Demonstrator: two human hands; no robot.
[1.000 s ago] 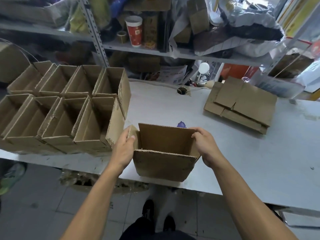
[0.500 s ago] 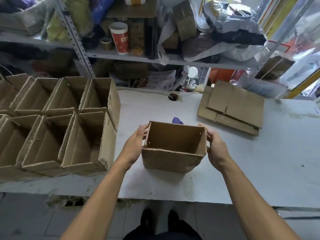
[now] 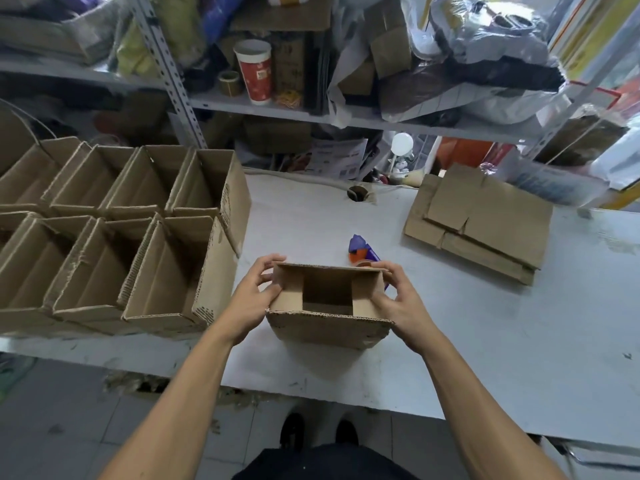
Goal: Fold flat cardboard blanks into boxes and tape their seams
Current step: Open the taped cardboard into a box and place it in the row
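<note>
A small cardboard box (image 3: 327, 322) stands on the white table (image 3: 485, 358) close to its near edge, open side up, held between both bare hands. The left hand (image 3: 254, 299) wraps the box's left end, thumb and fingers closed on the left side flap, which is pressed inward and lies flat over the opening. The right hand (image 3: 398, 301) does the same at the right end — its fingers curl over the top far corner and clamp the right side flap down. Between the 2 folded flaps a dark rectangular gap shows the inside of the box. The long near flap and the long far flap both stand up.

Just behind the box, partly hidden by it and by the right hand, lies a purple and orange tape dispenser (image 3: 362, 251) on the table. Well to the right and farther back rests a stack of flat cardboard blanks (image 3: 481, 223). To the left, 2 rows of open folded boxes (image 3: 117, 237) sit pressed together, touching one another — at least 7 appear, though the left edge of the view cuts them off. Behind the table, metal shelving (image 3: 173, 81) is crowded with bags and cardboard, with a red paper cup (image 3: 254, 72) standing beside a small tape roll (image 3: 229, 83).
</note>
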